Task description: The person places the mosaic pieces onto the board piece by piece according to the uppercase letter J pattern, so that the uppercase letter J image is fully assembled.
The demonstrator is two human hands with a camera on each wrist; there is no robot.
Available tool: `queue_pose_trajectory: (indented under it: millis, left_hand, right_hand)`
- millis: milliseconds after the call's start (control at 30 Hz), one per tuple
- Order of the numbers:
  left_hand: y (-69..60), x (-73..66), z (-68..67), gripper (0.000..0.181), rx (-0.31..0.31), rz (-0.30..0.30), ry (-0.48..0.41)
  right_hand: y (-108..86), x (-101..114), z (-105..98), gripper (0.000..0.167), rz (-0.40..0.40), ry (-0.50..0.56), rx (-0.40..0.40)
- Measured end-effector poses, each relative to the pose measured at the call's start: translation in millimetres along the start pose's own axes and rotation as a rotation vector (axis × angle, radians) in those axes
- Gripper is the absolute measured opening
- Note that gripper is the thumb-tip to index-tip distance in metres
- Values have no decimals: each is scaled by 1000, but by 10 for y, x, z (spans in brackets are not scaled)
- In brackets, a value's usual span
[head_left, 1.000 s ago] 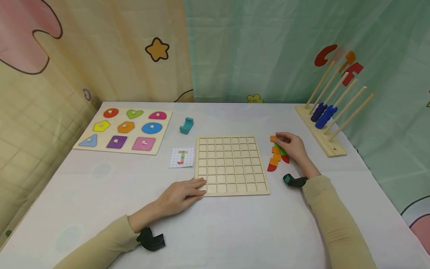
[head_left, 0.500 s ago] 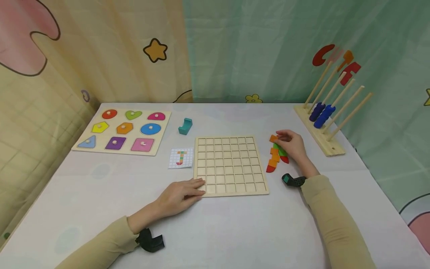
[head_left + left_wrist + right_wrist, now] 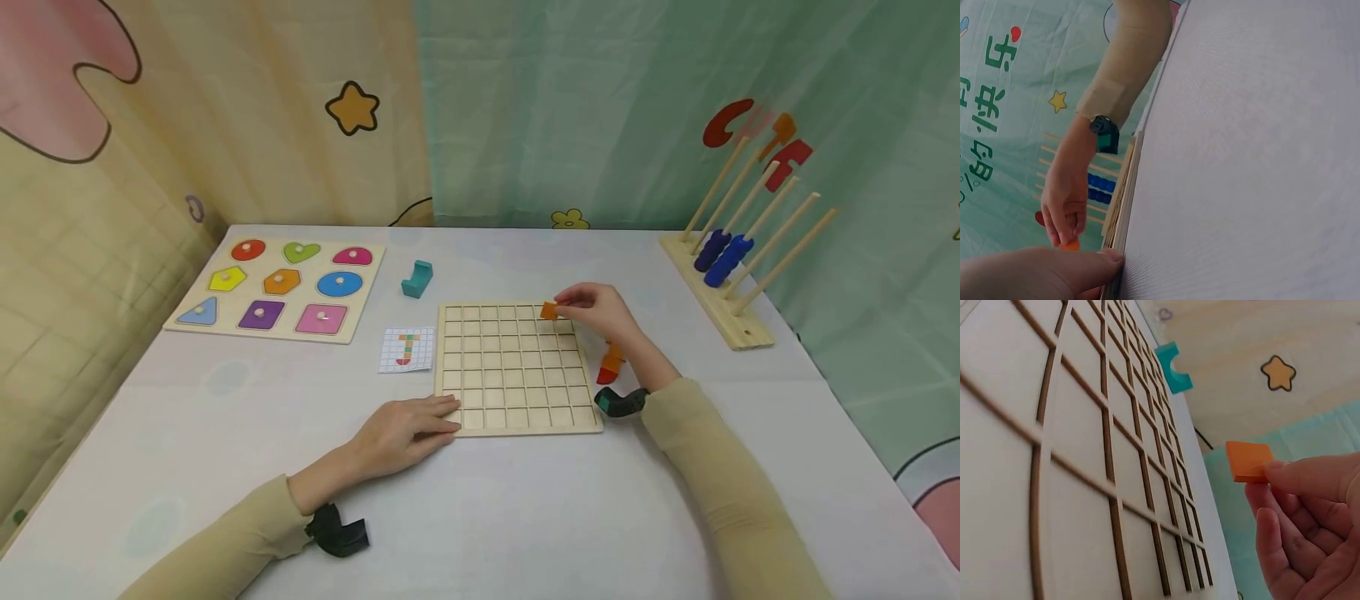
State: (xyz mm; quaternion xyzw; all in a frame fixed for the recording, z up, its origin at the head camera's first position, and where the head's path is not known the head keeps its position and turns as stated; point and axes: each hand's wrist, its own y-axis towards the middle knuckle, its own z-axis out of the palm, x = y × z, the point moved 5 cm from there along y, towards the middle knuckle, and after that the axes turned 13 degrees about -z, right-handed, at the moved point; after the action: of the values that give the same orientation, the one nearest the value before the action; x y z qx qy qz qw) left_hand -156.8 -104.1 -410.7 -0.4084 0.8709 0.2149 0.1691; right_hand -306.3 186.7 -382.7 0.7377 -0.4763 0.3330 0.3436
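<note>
Between thumb and fingers my right hand (image 3: 600,312) pinches an orange square tile (image 3: 1249,461). It holds the tile over the far right corner of the wooden grid board (image 3: 510,358). My left hand (image 3: 405,433) rests with straight fingers on the board's near left corner; the thumb shows at the board's edge in the left wrist view. Right of the board lie more orange tiles (image 3: 612,358) and a red rounded piece (image 3: 607,377), partly hidden behind my right forearm. A pattern card (image 3: 406,350) with a coloured J shape lies left of the board.
A shape puzzle board (image 3: 273,292) with knobbed pieces lies at the back left. Near it stands a teal curved block (image 3: 417,279). At the back right is a wooden peg rack (image 3: 716,292) with blue beads. A curtain hangs behind the table.
My right hand has picked an orange tile from the pile and carried it left to above the board's far right corner. My left hand has stayed on the board.
</note>
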Motion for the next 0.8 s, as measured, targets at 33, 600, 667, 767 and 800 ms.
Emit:
queue_pose_trajectory:
  millis: [33, 600, 667, 767, 800]
  left_hand:
    - [1, -2, -4, 21, -3, 3, 0]
    - [0, -2, 3, 23, 20, -21, -5]
    - [-1, 0, 2, 23, 22, -21, -5]
    - [-1, 2, -1, 23, 22, -17, -4]
    - [-1, 3, -3, 23, 21, -14, -2]
  right_hand:
    - [35, 41, 67, 27, -10, 9, 26]
    - [438, 194, 791, 18, -87, -93, 258]
    - [446, 205, 822, 19, -83, -105, 267]
    - [447, 222, 851, 19, -72, -126, 269]
    - [446, 226, 857, 19, -67, -138, 267]
